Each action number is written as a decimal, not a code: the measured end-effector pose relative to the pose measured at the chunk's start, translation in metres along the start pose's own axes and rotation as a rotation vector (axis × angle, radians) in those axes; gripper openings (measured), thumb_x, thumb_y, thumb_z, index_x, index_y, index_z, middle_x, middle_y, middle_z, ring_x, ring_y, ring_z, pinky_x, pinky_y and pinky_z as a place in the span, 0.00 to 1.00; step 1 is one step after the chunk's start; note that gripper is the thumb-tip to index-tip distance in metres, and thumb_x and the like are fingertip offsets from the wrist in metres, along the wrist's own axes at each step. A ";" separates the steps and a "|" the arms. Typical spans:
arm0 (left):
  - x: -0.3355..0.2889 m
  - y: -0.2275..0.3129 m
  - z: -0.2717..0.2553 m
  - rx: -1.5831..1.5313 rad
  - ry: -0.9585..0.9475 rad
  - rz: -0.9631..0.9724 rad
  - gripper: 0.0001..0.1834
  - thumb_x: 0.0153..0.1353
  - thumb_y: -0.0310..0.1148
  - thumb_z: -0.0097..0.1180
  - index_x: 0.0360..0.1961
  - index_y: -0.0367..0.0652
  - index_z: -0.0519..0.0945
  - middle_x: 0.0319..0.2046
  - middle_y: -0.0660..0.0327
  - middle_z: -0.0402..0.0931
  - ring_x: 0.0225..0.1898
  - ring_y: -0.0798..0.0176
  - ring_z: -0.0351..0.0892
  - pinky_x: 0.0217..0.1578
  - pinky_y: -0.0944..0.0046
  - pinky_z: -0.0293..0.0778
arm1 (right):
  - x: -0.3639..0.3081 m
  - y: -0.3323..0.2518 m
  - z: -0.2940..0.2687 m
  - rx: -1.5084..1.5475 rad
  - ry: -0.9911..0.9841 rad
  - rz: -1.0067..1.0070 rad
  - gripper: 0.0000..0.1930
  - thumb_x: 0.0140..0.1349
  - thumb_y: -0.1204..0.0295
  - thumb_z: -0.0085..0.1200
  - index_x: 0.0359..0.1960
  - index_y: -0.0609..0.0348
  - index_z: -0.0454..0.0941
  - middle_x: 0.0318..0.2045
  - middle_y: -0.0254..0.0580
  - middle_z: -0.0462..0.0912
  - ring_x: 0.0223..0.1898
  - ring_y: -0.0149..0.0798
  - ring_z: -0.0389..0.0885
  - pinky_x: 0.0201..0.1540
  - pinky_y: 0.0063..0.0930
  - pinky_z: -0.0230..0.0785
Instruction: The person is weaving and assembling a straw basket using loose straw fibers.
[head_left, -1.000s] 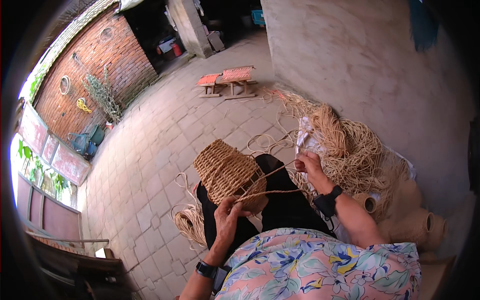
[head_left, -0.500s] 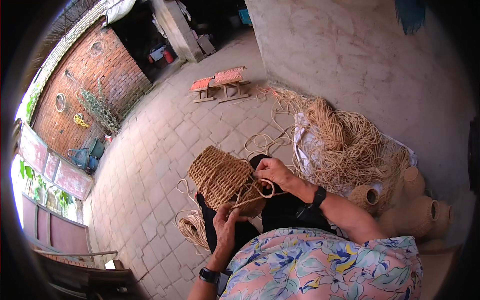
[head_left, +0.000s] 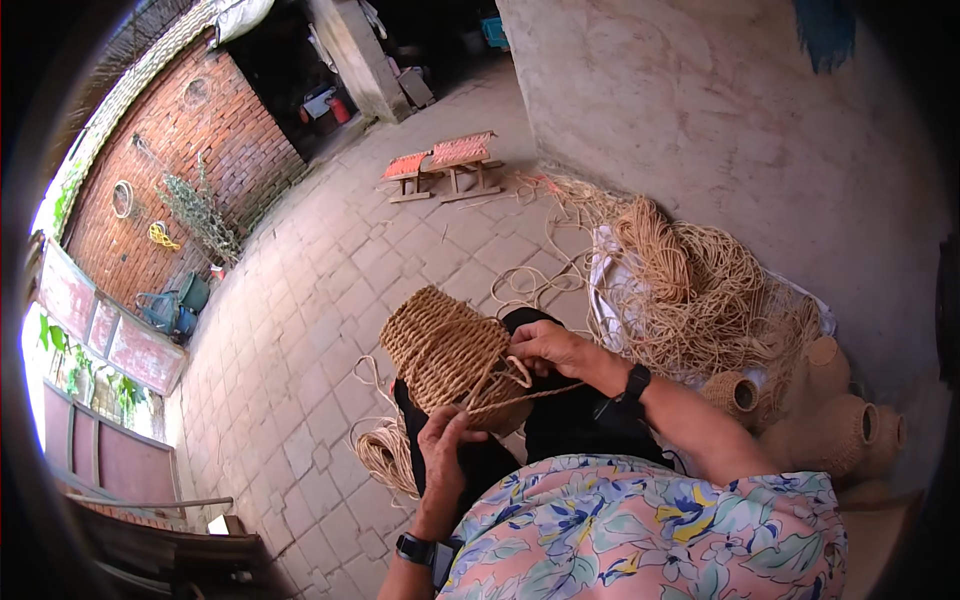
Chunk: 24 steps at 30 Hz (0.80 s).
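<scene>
A half-woven basket (head_left: 436,345) of twisted tan cord rests tilted across my knees, its open edge toward me. My right hand (head_left: 550,347) is closed at the basket's right edge, fingertips pinching a cord strand beside a small loop (head_left: 518,372). At the near edge, my left hand (head_left: 446,440) has its thumb and fingers pressed together on the cord (head_left: 520,399), which stretches taut-looking to the right, under my right wrist. Fingers and overlapping strands hide exactly where the cord passes through the weave.
A large tangled heap of cord (head_left: 690,270) lies on white sheeting at the right, near a wall. Several round woven baskets (head_left: 838,432) stand below it. A cord coil (head_left: 385,455) lies by my left knee. Two low stools (head_left: 462,152) stand ahead on the paved floor.
The larger cord loop between my hands has become smaller, and a strand now runs straighter toward the right. Both hands have shifted only slightly.
</scene>
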<state>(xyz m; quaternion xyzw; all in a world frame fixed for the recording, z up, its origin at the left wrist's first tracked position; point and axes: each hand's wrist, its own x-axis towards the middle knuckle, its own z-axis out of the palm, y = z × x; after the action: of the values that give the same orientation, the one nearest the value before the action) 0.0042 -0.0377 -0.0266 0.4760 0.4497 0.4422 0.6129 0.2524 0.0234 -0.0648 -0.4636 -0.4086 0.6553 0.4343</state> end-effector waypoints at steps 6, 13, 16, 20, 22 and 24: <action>0.002 -0.001 -0.012 -0.131 0.082 -0.116 0.14 0.57 0.36 0.58 0.38 0.37 0.77 0.29 0.63 0.77 0.22 0.66 0.78 0.29 0.72 0.72 | -0.026 0.017 -0.051 0.098 0.312 -0.078 0.08 0.59 0.68 0.55 0.33 0.60 0.74 0.22 0.35 0.78 0.21 0.27 0.75 0.22 0.19 0.70; 0.003 -0.007 -0.023 -0.163 0.034 -0.117 0.12 0.58 0.35 0.56 0.37 0.37 0.76 0.31 0.61 0.78 0.23 0.66 0.78 0.29 0.72 0.73 | -0.035 0.046 -0.076 0.407 0.356 -0.135 0.08 0.61 0.69 0.54 0.35 0.61 0.75 0.27 0.38 0.80 0.26 0.31 0.81 0.30 0.26 0.78; 0.001 -0.004 -0.021 -0.188 0.012 -0.115 0.10 0.60 0.34 0.54 0.37 0.38 0.76 0.33 0.61 0.78 0.26 0.67 0.78 0.29 0.72 0.73 | -0.036 0.027 -0.064 0.409 0.224 -0.133 0.10 0.60 0.67 0.56 0.37 0.61 0.75 0.28 0.39 0.80 0.27 0.30 0.80 0.30 0.26 0.78; -0.001 -0.005 -0.023 -0.229 -0.013 -0.148 0.08 0.61 0.34 0.52 0.36 0.40 0.75 0.35 0.61 0.78 0.28 0.68 0.77 0.29 0.73 0.74 | -0.037 -0.001 -0.026 0.244 0.053 -0.085 0.11 0.58 0.66 0.58 0.35 0.59 0.74 0.27 0.38 0.81 0.24 0.29 0.79 0.25 0.22 0.76; 0.000 -0.007 -0.021 -0.225 0.003 -0.138 0.08 0.61 0.34 0.53 0.36 0.40 0.75 0.34 0.61 0.78 0.28 0.68 0.77 0.28 0.73 0.74 | -0.032 -0.001 -0.012 0.202 0.028 -0.078 0.09 0.56 0.68 0.58 0.31 0.58 0.73 0.24 0.36 0.79 0.21 0.27 0.78 0.21 0.19 0.72; 0.000 -0.007 -0.020 -0.225 0.022 -0.130 0.08 0.61 0.34 0.53 0.35 0.41 0.74 0.34 0.61 0.78 0.27 0.68 0.77 0.28 0.73 0.74 | -0.024 -0.001 -0.002 0.109 0.067 -0.071 0.08 0.56 0.68 0.58 0.30 0.57 0.72 0.22 0.36 0.78 0.20 0.27 0.77 0.19 0.19 0.70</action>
<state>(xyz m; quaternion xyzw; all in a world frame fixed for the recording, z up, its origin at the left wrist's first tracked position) -0.0142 -0.0354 -0.0363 0.3694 0.4339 0.4545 0.6846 0.2591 0.0007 -0.0585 -0.4463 -0.3738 0.6447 0.4954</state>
